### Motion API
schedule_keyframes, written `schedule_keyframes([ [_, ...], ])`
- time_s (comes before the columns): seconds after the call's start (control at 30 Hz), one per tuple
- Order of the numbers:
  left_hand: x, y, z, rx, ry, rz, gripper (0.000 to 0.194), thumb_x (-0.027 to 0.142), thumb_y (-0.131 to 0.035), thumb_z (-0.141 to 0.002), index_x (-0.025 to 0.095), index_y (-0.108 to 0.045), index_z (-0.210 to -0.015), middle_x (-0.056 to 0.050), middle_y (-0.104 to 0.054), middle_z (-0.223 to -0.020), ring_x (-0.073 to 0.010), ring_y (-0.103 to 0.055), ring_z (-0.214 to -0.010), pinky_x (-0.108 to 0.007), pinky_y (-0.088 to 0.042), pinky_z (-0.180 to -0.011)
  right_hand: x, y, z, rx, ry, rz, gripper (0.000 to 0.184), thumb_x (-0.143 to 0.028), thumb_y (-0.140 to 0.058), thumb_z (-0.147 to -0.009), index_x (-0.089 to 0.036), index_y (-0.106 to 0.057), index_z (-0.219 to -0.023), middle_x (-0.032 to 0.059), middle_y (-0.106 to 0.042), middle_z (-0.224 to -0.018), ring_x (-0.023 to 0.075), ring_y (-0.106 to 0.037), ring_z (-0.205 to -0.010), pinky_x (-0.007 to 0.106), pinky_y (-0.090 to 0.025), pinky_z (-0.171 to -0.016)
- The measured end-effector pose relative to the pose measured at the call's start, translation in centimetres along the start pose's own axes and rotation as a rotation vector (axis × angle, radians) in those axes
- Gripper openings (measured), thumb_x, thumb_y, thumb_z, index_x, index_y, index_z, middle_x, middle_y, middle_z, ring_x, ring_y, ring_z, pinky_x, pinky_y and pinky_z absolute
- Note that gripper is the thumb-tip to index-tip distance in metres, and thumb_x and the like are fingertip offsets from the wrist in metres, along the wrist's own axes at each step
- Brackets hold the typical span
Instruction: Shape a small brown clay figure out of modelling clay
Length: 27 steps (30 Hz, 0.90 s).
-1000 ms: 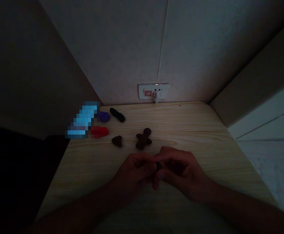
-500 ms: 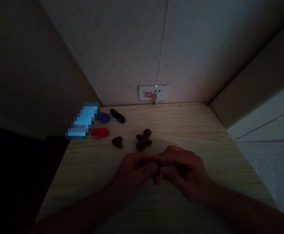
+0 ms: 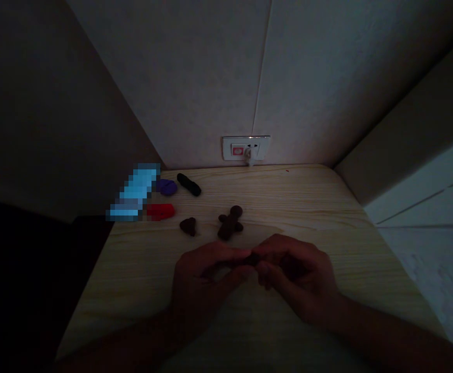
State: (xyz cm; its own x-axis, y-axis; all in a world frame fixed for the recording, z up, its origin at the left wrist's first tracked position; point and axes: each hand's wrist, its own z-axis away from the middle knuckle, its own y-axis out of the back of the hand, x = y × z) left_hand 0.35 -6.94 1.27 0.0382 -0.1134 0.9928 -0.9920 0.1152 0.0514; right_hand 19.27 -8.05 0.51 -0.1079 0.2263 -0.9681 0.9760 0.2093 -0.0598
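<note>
Between my fingertips is a small dark brown piece of modelling clay (image 3: 253, 260), mostly covered. My left hand (image 3: 207, 280) pinches it from the left with thumb and forefinger. From the right, the thumb and fingers of my right hand (image 3: 300, 274) press on the same piece. Just beyond the hands lies a brown clay figure (image 3: 230, 224) with a round head, a body and two stubby arms. A loose brown clay lump (image 3: 188, 226) rests to its left. The light is dim, so the held piece's shape is hard to make out.
A red clay piece (image 3: 162, 211), a purple clay lump (image 3: 167, 187) and a black clay roll (image 3: 188, 184) lie at the back left, beside a blurred bright blue panel (image 3: 135, 191). Behind the wooden table (image 3: 288, 202), a wall socket (image 3: 245, 148) holds a plug.
My left hand has shifted a little left and its fingers have straightened, opening a gap between thumb and forefinger. The right hand stays nearly in place. The clay on the table is unmoved.
</note>
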Motion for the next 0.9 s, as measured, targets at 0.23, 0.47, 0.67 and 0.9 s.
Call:
schedule_keyframes([
  [0.23, -0.04, 0.15, -0.41, -0.06, -0.208, -0.058, 0.021, 0.007, -0.082, -0.075, 0.024, -0.081, -0.088, 0.002, -0.077, -0.078, -0.0106, -0.072, -0.069, -0.015, -0.058, -0.064, 0.17, 0.06, 0.06, -0.023, 0.032, 0.008, 0.022, -0.012, -0.07, -0.092, -0.026, -0.074, -0.108, -0.0003, -0.07, -0.079, 0.0103, -0.066, -0.061, 0.02, -0.054, -0.052],
  [0.47, -0.37, -0.04, -0.19, -0.079, -0.133, 0.098, 0.025, 0.007, -0.08, -0.078, 0.025, -0.079, -0.095, 0.002, -0.076, -0.083, -0.0115, -0.074, -0.075, -0.016, -0.061, -0.069, 0.16, 0.04, 0.07, -0.02, 0.022, 0.005, 0.022, -0.013, -0.07, -0.093, -0.027, -0.074, -0.109, -0.0004, -0.069, -0.079, 0.0101, -0.066, -0.061, 0.02, -0.055, -0.053],
  [0.67, -0.2, 0.06, -0.35, -0.05, -0.117, 0.048, 0.021, 0.005, -0.081, -0.076, 0.024, -0.08, -0.085, 0.003, -0.077, -0.078, -0.0092, -0.074, -0.07, -0.012, -0.058, -0.065, 0.23, 0.14, 0.09, -0.02, 0.039, 0.033, 0.021, -0.012, -0.07, -0.093, -0.026, -0.073, -0.109, -0.0008, -0.069, -0.079, 0.0099, -0.065, -0.06, 0.02, -0.054, -0.053],
  [0.9, -0.33, -0.41, -0.67, -0.149, 0.119, 0.42, 0.015, 0.012, -0.078, -0.083, 0.024, -0.079, -0.091, 0.003, -0.079, -0.075, -0.0085, -0.073, -0.062, -0.015, -0.059, -0.062, 0.13, 0.49, -0.51, -0.036, 0.181, 0.166, 0.027, -0.009, -0.074, -0.088, -0.025, -0.074, -0.11, 0.0034, -0.073, -0.089, 0.0151, -0.068, -0.075, 0.027, -0.058, -0.064],
])
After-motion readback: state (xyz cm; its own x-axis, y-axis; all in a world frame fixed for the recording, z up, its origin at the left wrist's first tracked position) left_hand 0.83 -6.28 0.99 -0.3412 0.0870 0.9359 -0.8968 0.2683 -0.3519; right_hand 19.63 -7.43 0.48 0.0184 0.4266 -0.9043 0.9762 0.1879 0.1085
